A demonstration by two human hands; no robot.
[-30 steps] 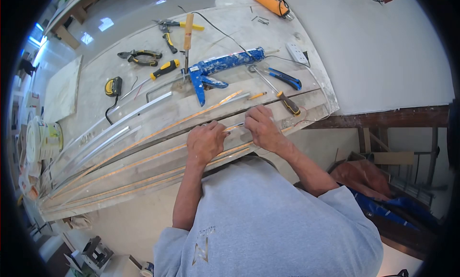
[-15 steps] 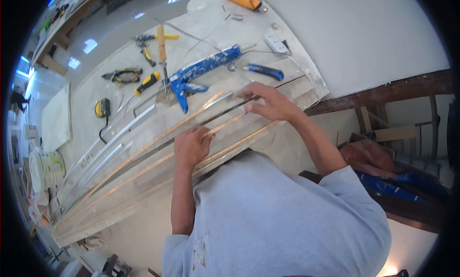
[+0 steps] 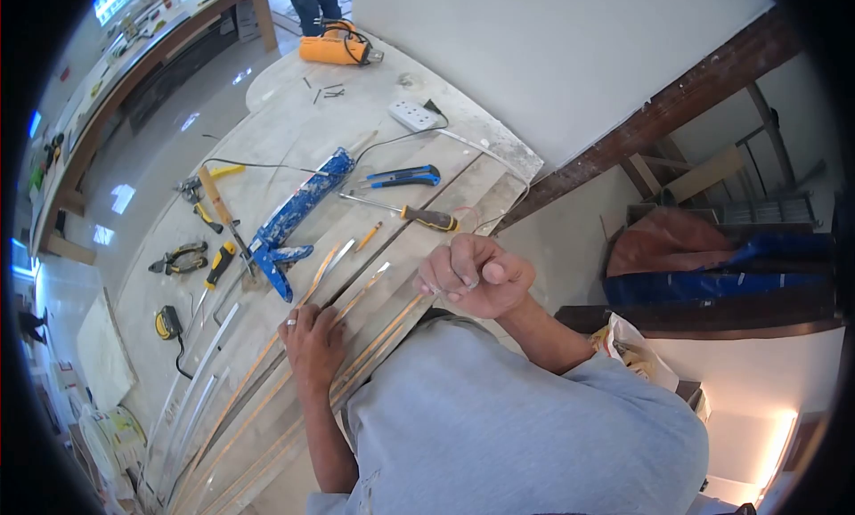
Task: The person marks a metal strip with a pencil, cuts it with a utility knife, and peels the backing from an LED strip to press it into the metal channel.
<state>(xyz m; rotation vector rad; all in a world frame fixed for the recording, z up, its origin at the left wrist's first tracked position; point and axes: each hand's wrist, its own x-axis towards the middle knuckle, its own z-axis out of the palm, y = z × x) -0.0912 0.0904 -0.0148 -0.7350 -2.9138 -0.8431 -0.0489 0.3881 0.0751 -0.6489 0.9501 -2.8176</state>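
Observation:
My left hand point(image 3: 313, 344) is on the worktable point(image 3: 334, 110), its bent fingers closed over a thin gold-edged strip point(image 3: 363, 285) among long strips. My right hand point(image 3: 476, 276) is raised off the strips near the table edge, palm toward the camera and fingers curled; anything inside is hidden. Beyond the hands lie a pencil stub point(image 3: 369, 236), a screwdriver point(image 3: 429, 218), a blue utility knife point(image 3: 403, 176) and a blue caulking gun point(image 3: 298, 221). To the left are a yellow-handled screwdriver point(image 3: 219, 266), pliers point(image 3: 180, 259) and a tape measure point(image 3: 166, 323).
An orange heat gun point(image 3: 337, 50) and a white power strip point(image 3: 415, 115) with its cable lie farther back. A person point(image 3: 313, 3) stands beyond the far end. Pale metal profiles point(image 3: 203, 364) lie at left; a white bag point(image 3: 634, 348) is at right.
The view has turned and shifted right. My right hand has come off the strips and risen toward me with its fingers curled. The screwdriver and pencil stub now show. My left hand remains on the strips.

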